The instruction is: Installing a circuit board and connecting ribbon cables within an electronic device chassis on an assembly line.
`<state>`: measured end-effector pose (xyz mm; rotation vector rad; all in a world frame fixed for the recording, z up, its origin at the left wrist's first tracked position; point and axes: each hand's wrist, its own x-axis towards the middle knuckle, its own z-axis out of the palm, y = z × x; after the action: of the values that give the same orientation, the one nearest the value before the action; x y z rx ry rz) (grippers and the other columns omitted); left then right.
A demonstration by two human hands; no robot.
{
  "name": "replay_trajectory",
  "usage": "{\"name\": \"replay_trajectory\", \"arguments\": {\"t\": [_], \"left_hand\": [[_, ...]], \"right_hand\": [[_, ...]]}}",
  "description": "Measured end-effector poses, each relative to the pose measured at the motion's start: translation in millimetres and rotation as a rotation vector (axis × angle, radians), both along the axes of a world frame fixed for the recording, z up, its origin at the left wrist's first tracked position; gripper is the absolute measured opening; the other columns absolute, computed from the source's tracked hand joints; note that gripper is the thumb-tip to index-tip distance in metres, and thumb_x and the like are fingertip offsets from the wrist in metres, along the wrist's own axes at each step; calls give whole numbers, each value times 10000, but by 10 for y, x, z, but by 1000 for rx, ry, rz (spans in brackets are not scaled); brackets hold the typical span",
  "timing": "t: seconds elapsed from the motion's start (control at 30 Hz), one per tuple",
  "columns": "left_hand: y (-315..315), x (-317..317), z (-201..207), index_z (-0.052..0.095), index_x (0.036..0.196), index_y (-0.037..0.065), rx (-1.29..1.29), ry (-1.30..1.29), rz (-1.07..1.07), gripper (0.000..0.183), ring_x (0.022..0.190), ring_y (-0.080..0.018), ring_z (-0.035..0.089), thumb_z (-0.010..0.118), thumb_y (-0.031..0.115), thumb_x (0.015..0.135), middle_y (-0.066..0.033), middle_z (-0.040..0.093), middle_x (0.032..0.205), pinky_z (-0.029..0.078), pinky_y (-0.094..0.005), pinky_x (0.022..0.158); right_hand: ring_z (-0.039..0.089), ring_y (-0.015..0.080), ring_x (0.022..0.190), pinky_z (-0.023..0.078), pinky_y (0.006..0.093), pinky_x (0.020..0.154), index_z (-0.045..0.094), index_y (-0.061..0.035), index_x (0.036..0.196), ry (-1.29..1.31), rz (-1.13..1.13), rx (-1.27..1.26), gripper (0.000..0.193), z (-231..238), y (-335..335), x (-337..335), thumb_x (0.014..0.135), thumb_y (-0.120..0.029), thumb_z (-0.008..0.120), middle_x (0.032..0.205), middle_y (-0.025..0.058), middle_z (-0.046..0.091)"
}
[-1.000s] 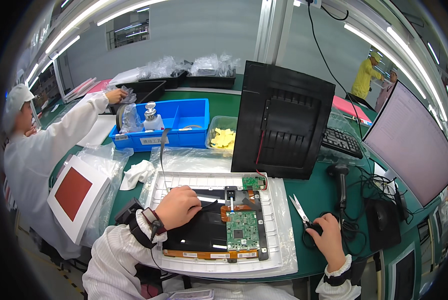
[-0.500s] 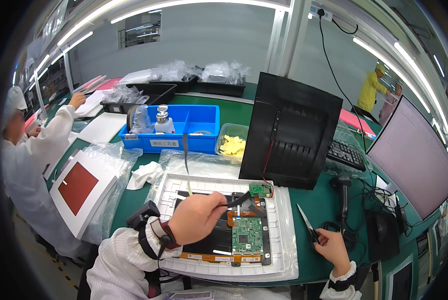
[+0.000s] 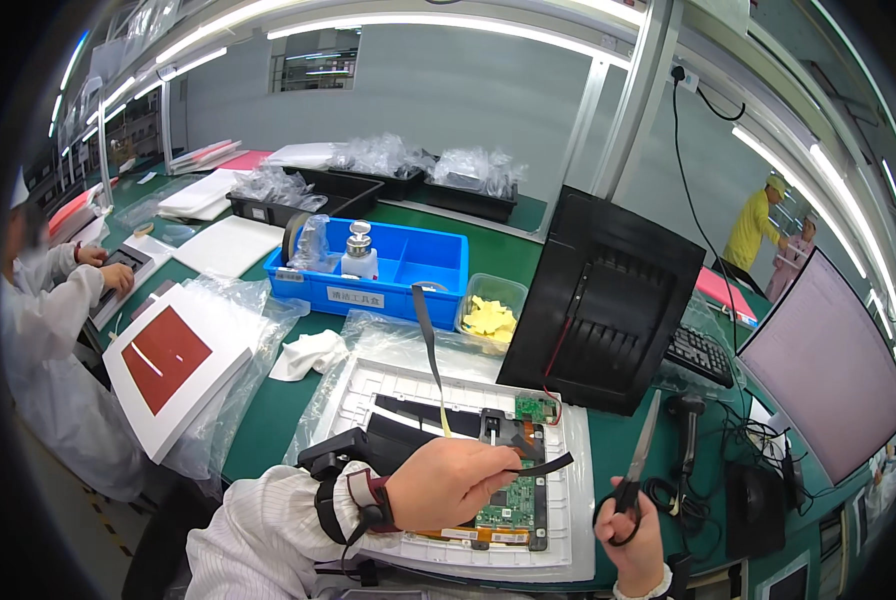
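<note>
My left hand (image 3: 453, 484) pinches a black strip of tape (image 3: 548, 467), whose free end sticks out to the right. A longer dark strip (image 3: 427, 335), pale near its lower end, rises behind that hand; I cannot tell if both are one piece. Below lies an opened white display housing (image 3: 571, 480) with a green circuit board (image 3: 516, 505) and a small green board (image 3: 535, 408) near its far right corner. The hand and wrist hide part of it. Beside the housing, my right hand (image 3: 636, 545) has its fingers in the black handles of scissors (image 3: 643, 445), blades pointing up and away.
Behind the housing stand a blue divided box (image 3: 398, 297) with a pump bottle (image 3: 359, 255), a tub of yellow pieces (image 3: 491, 315) and a black panel (image 3: 603, 300). At right are a scanner (image 3: 685, 430), cables and a monitor (image 3: 828, 365). A co-worker (image 3: 53, 330) sits at left.
The scissors have been lifted off the table in my right hand and now point upward. My left hand has moved right and down with the strip. The whole view has shifted slightly.
</note>
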<state>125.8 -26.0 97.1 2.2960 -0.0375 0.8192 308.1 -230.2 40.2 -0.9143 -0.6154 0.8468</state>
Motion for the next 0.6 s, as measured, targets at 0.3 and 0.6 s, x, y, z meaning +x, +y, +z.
{"name": "replay_trajectory", "arguments": {"t": [0.3,0.6], "left_hand": [[89,-70,-45,552,852,-12,-320,59,-110,79,602,-151,563,529,19,783,-64,582,668,433,-245,568],[106,-119,-54,541,840,-12,-526,-22,-175,98,534,-88,454,520,79,811,-63,525,624,381,-241,503]], "right_hand": [[481,131,519,385,238,472,449,87,1079,-385,-49,-150,497,-91,150,-355,663,-80,663,624,91,513],[455,130,663,377,263,617,481,42,1130,-611,63,-123,518,-299,123,-531,703,-143,707,765,52,501]]}}
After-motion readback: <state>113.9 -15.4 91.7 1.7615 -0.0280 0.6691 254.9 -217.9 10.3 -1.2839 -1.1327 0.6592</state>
